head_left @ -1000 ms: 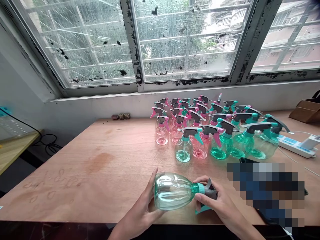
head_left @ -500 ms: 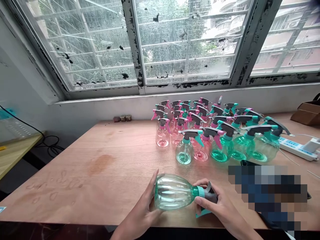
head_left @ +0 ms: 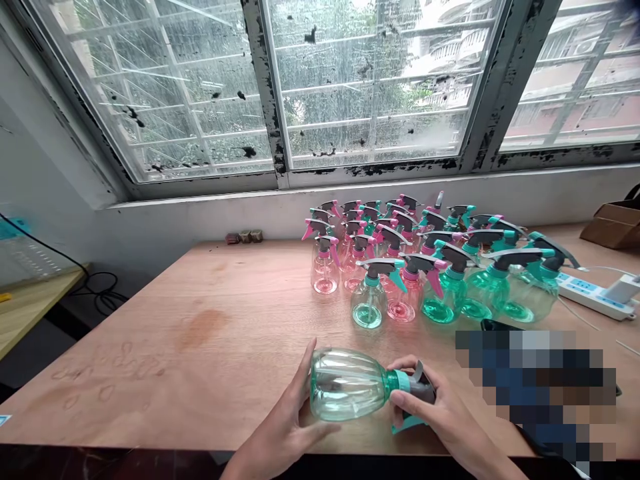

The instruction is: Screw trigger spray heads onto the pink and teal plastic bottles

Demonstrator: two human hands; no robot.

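Note:
A clear green spray bottle (head_left: 347, 385) lies sideways above the front of the wooden table, its base to the left and its nozzle end to the right. My right hand (head_left: 445, 413) grips the grey and teal trigger head (head_left: 423, 387), thumb and fingers around the collar. Against the bottle's base, my left hand (head_left: 287, 413) cups it with the fingers on the far side, partly hidden, and the thumb stretched out below. Beyond my hands stands a group of several green and pink spray bottles; the nearest green one (head_left: 369, 307) is upright.
A white power strip (head_left: 595, 297) with a plug lies at the right, near a brown box (head_left: 613, 223). A blurred patch covers something dark at the front right. Small blocks (head_left: 245, 237) sit by the wall under the window. Black cable (head_left: 103, 290) hangs off to the left.
My left thumb has stretched out a little to the right beneath the bottle. The bottle and my right hand have barely moved.

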